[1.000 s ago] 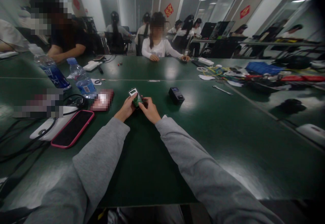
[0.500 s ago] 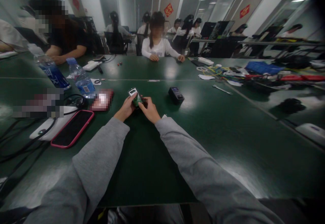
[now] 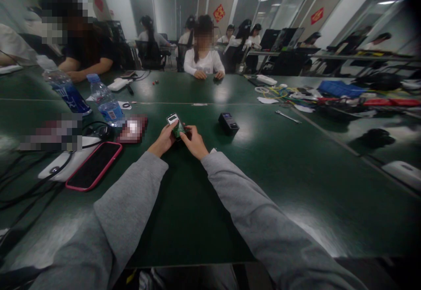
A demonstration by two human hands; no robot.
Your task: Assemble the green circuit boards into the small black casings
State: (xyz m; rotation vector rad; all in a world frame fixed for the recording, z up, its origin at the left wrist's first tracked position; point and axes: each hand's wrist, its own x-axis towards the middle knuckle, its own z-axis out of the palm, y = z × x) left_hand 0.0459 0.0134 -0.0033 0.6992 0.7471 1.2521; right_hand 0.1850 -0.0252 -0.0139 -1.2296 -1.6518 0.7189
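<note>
Between both hands is a small rectangular device (image 3: 178,129), pale with a dark window at its far end and green with bright specks nearer me. My left hand (image 3: 163,140) grips its left side, thumb over the face. My right hand (image 3: 194,142) is closed on its near right edge, thumb tip on the green part. Fingers beneath the device are hidden. To the right of my hands, a black boxy device (image 3: 228,123) with a small screen-like panel rests on the green table (image 3: 279,171), apart from them.
Left of me lie a pink-edged phone (image 3: 94,166), a white power strip (image 3: 59,167) with black cables, and two plastic bottles (image 3: 105,104). A wrench (image 3: 288,117) and a heap of wires (image 3: 283,90) are at the right. A person in white (image 3: 204,60) sits opposite.
My hands and the device stay almost still, with only slight shifts at the right thumb. Across the table, the person in white has drawn one hand inward.
</note>
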